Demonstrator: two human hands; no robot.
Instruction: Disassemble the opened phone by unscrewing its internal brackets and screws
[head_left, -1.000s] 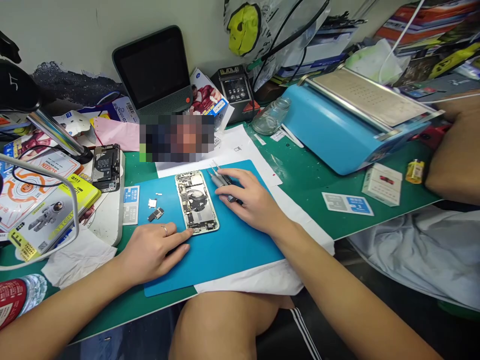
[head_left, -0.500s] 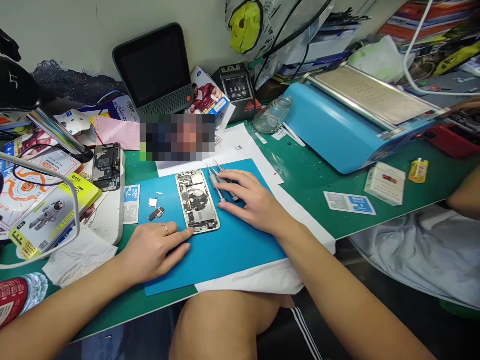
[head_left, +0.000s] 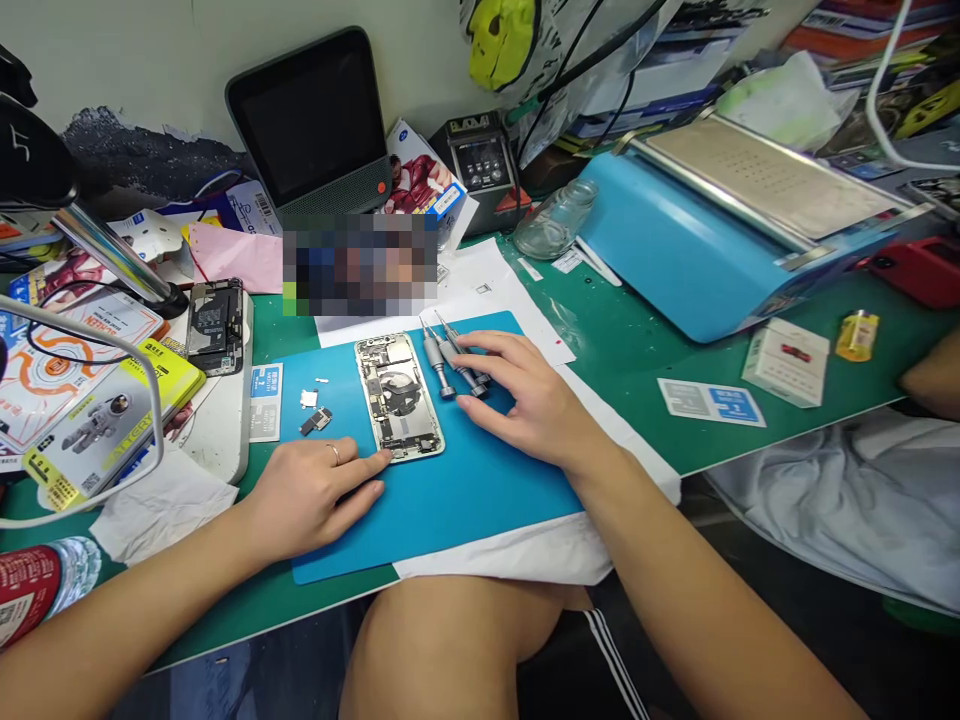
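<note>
An opened smartphone (head_left: 412, 421) lies on a blue mat (head_left: 450, 500), its inner parts bared. My left hand (head_left: 315, 490) rests at its lower left, index finger stretched out to touch the bottom corner and the other fingers loosely bent. To the phone's right, several slim grey screwdrivers (head_left: 435, 362) lie side by side. Over their right side my right hand (head_left: 529, 400) is spread, holding nothing; whether its fingertips touch the handles I cannot tell. Left of the phone sit small loose parts: a silvery plate (head_left: 309, 398) and a dark module (head_left: 316, 421).
Another opened phone (head_left: 215, 325) and boxes (head_left: 112, 420) crowd the left, near a bottle (head_left: 45, 590). Behind stand a dark screen (head_left: 304, 115) and a glass jar (head_left: 556, 220). At right are a blue machine (head_left: 675, 255), a white box (head_left: 787, 362) and another person's arm (head_left: 934, 375).
My right hand has drawn back slightly to the right, uncovering more of the screwdrivers' handles. My left finger stays at the phone's corner. The camera view has shifted a little.
</note>
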